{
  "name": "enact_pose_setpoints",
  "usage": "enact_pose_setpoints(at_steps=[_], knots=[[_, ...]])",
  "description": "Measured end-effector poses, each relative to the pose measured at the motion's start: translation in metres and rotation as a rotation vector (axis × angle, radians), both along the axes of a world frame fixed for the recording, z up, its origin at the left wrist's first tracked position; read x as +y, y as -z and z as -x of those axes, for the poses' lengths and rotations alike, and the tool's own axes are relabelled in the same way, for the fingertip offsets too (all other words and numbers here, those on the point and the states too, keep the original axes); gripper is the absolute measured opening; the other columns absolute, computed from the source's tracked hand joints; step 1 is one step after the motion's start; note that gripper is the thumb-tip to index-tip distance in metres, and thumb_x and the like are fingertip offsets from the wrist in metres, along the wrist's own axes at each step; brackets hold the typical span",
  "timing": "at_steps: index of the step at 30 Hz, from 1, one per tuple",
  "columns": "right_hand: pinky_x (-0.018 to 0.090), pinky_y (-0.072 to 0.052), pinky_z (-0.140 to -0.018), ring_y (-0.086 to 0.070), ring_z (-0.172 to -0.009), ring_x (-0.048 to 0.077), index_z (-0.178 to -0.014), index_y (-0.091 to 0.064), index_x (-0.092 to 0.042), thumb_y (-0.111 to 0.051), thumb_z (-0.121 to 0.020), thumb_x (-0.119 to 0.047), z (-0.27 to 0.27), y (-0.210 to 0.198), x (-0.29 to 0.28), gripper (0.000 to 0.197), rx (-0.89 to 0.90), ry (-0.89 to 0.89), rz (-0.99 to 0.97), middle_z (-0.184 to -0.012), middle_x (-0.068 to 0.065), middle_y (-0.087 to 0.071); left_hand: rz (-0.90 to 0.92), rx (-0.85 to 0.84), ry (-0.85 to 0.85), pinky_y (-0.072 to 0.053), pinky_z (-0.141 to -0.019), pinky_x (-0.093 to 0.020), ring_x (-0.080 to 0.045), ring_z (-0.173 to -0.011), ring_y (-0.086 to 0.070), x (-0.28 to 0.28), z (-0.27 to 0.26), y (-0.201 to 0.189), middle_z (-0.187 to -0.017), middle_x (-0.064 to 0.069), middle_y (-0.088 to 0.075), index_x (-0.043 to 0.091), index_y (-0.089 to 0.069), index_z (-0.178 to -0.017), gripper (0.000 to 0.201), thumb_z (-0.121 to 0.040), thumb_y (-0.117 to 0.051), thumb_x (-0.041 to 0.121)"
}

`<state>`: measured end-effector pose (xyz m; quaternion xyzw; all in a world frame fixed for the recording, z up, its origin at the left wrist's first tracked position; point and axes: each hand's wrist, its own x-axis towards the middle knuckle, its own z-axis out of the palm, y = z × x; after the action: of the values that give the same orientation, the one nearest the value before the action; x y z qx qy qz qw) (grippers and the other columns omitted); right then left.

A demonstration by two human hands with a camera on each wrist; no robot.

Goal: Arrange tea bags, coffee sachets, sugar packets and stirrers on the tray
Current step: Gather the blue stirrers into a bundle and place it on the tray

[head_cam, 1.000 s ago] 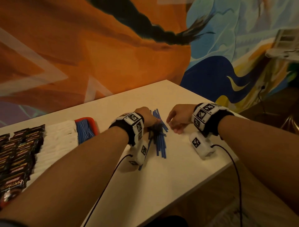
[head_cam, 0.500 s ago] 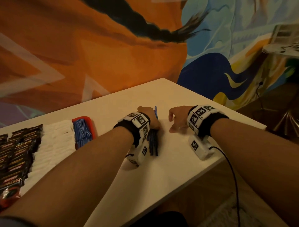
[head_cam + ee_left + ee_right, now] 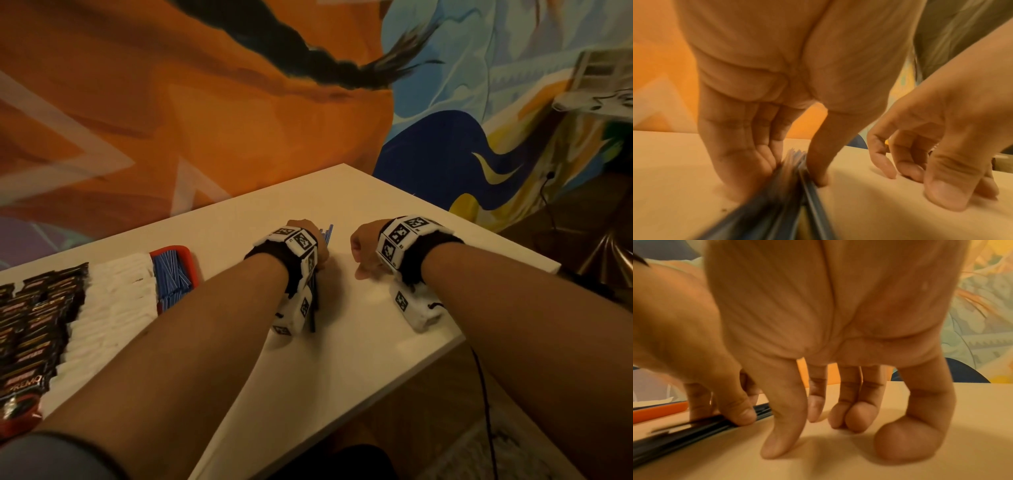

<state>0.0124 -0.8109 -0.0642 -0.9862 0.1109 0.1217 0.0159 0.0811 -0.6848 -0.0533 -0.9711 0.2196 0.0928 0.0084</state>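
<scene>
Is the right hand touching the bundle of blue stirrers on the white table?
Apart. The left wrist view shows bare table between the right hand and the bundle of blue stirrers, which the left hand pinches.

Coffee sachets (image 3: pixel 24 380): "...PREMO" readable on front one.

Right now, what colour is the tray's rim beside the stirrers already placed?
Red-orange: the plastic tray rim edges the blue stirrers; clearest in the head view.

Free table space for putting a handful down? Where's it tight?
Bare table runs from the tray to the far corner, beyond both hands. Another patch sits near the front edge between the forearms. Crowded: the tray, and around the left hand pinching the stirrers.
</scene>
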Motion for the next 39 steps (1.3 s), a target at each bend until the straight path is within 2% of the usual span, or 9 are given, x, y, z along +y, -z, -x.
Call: enact_pose_setpoints(at_steps=[13,15,17,20,23,28,34,36,39], knots=[[0.037,-0.055,-0.087,-0.061,-0.084,0.020,-0.106,-0.066,-0.019,-0.074,-0.081,-0.050,0.007,-0.002,-0.007,0.041,0.008,0.000,-0.117,-0.079,-0.007,-0.060,-0.171,0.070,0.072,-0.042,-0.072,-0.032,-0.018,-0.060,-0.044,0.000,0.003,0.011,-0.072,-0.006,-0.046,0.010,-0.049,-0.072,0.030,-0.101,-0.047,0.019],[0.038,-0.056,-0.085,-0.059,-0.078,0.018,-0.102,-0.067,-0.021,-0.076,-0.078,-0.050,0.006,0.000,-0.010,0.039,-0.006,0.014,-0.159,-0.075,-0.008,-0.059,-0.157,0.145,0.074,-0.045,-0.084,-0.038,-0.026,-0.086,-0.060,0.002,0.008,0.003,-0.096,-0.018,-0.060,0.005,-0.061,-0.102,0.023,-0.105,-0.041,0.016],[0.037,-0.056,-0.082,-0.058,-0.073,0.017,-0.097,-0.068,-0.021,-0.078,-0.077,-0.049,0.007,0.002,-0.012,0.036,-0.027,0.022,-0.199,-0.071,-0.008,-0.060,-0.146,0.182,0.051,-0.038,-0.103,-0.041,-0.035,-0.128,-0.051,0.005,0.010,-0.005,-0.138,-0.024,-0.053,-0.003,-0.048,-0.139,0.037,-0.107,-0.037,0.014],[0.035,-0.055,-0.077,-0.056,-0.064,0.014,-0.093,-0.068,-0.021,-0.080,-0.075,-0.046,0.009,0.005,-0.016,0.033,-0.054,0.037,-0.240,-0.065,-0.009,-0.060,-0.118,0.190,0.048,-0.044,-0.086,-0.039,-0.028,-0.100,-0.060,0.014,0.008,-0.012,-0.110,-0.017,-0.059,0.003,-0.057,-0.118,0.027,-0.107,-0.033,0.011],[0.032,-0.054,-0.071,-0.056,-0.062,0.013,-0.093,-0.068,-0.021,-0.081,-0.074,-0.047,0.010,0.006,-0.017,0.034,-0.053,0.052,-0.266,-0.065,-0.009,-0.062,0.040,0.209,-0.071,-0.038,-0.063,-0.029,-0.018,-0.066,-0.042,0.026,0.003,-0.013,-0.078,-0.010,-0.044,0.006,-0.049,-0.074,0.036,-0.107,-0.034,0.007],[0.026,-0.048,-0.065,-0.056,-0.065,0.012,-0.096,-0.067,-0.021,-0.078,-0.078,-0.047,0.012,0.003,-0.014,0.034,-0.030,0.044,-0.243,-0.077,-0.008,-0.066,0.820,0.419,-0.398,-0.048,-0.072,-0.038,-0.028,-0.068,-0.051,0.045,-0.016,0.009,-0.078,-0.015,-0.052,-0.013,-0.052,-0.128,0.033,-0.099,-0.039,-0.003],[0.025,-0.046,-0.064,-0.058,-0.076,0.015,-0.103,-0.064,-0.018,-0.074,-0.084,-0.044,0.017,-0.003,-0.003,0.034,0.016,0.056,-0.197,-0.098,-0.001,-0.069,1.257,0.442,-0.548,-0.041,-0.066,-0.037,-0.024,-0.044,-0.042,0.061,-0.019,0.006,-0.042,-0.006,-0.046,0.003,-0.047,-0.088,0.023,-0.101,-0.029,-0.002],[0.028,-0.051,-0.069,-0.061,-0.082,0.020,-0.107,-0.065,-0.014,-0.071,-0.087,-0.042,0.020,-0.009,0.004,0.035,0.047,0.055,-0.171,-0.100,0.002,-0.070,1.439,0.464,-0.580,-0.032,-0.051,-0.028,-0.018,-0.046,-0.031,0.064,-0.017,0.005,-0.061,-0.005,-0.038,0.008,-0.047,-0.092,0.022,-0.101,-0.028,0.000],[0.034,-0.056,-0.085,-0.064,-0.088,0.024,-0.112,-0.066,-0.008,-0.068,-0.090,-0.041,0.019,-0.020,0.019,0.039,0.089,0.068,-0.231,-0.106,0.008,-0.071,1.599,0.446,-0.585,-0.023,-0.042,-0.021,-0.013,-0.048,-0.024,0.068,-0.021,0.007,-0.069,-0.002,-0.034,0.006,-0.044,-0.132,0.034,-0.101,-0.029,0.007]])
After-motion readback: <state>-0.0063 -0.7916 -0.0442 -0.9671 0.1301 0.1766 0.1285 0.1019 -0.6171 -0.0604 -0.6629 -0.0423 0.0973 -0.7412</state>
